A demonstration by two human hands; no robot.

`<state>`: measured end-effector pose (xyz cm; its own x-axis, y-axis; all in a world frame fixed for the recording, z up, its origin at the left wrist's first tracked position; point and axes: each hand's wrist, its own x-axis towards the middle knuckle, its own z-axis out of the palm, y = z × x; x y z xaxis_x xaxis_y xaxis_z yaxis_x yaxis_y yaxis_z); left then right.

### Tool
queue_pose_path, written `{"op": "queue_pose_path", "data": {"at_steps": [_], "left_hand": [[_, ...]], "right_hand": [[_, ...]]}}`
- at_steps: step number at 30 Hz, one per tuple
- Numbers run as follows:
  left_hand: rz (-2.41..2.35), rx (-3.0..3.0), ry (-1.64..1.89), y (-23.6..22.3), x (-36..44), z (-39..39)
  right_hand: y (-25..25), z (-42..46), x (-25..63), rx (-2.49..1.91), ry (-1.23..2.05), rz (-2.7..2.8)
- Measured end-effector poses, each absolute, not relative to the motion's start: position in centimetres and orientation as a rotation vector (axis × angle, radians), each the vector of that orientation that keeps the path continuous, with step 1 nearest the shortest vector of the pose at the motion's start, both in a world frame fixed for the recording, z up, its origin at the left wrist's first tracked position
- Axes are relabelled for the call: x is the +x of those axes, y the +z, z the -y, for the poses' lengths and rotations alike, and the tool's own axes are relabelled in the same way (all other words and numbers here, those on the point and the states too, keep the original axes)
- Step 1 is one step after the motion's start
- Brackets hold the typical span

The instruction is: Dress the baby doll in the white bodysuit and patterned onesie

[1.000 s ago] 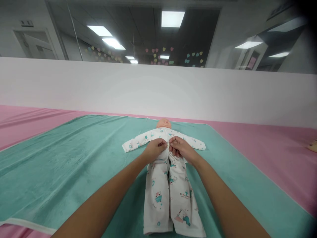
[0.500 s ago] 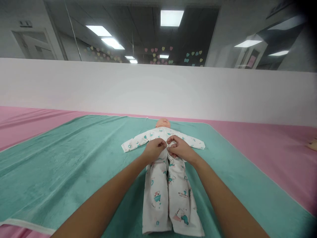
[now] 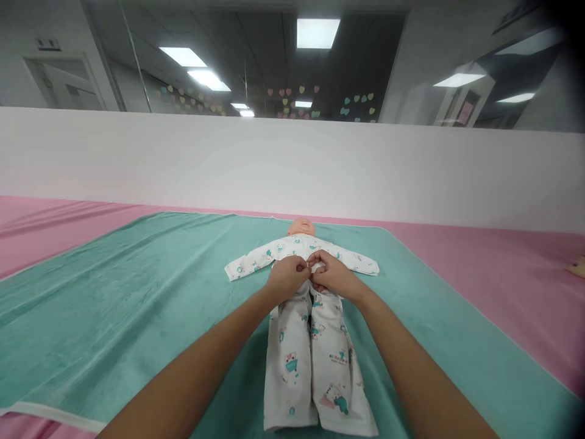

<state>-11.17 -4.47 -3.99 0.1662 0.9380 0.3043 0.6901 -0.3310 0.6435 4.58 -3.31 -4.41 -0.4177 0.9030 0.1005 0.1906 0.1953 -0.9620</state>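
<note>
A baby doll (image 3: 301,227) lies on its back, head away from me, in a white printed baby outfit (image 3: 289,366). Its sleeves spread to both sides and the two legs reach down toward me. Over the middle of the outfit, my left hand (image 3: 289,275) pinches the fabric at the front with thumb and forefinger. My right hand (image 3: 333,273) is also closed on the cloth there, its fingertips touching or nearly touching the left ones. Whatever small part lies between the fingertips is hidden. A dark gap shows between the legs just below my hands.
Under the doll a green blanket (image 3: 137,305) is spread over a pink cover (image 3: 479,268). Behind stands a low white wall (image 3: 283,164) with a glass pane (image 3: 274,61) above it. A small beige object (image 3: 576,266), cut off by the frame, sits at the right edge.
My left hand has shifted slightly right, its fingertips now closer against my right hand. My right hand and the doll have hardly moved.
</note>
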Motion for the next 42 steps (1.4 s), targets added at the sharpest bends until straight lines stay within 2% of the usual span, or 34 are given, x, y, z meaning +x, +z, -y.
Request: {"op": "queue_pose_path", "data": {"at_steps": [17, 32, 36, 42], "left_hand": [[-1.576, 2.065, 1.003, -3.8, -11.1, 5.0], [-1.880, 2.588, 0.881, -5.1, -10.0, 5.4], [-1.871, 2.638, 0.865, -5.2, -10.0, 5.5], [-1.847, 2.546, 0.947, -5.2, -10.3, 5.4]], "right_hand": [[-4.7, 3.0, 4.3, -0.960, 1.290, 1.571], [-4.9, 2.8, 4.3, -0.942, 1.332, 1.527], [-5.2, 2.7, 3.9, -1.012, 1.197, 1.479], [-4.5, 3.3, 3.8, -1.251, 0.909, 1.734]]}}
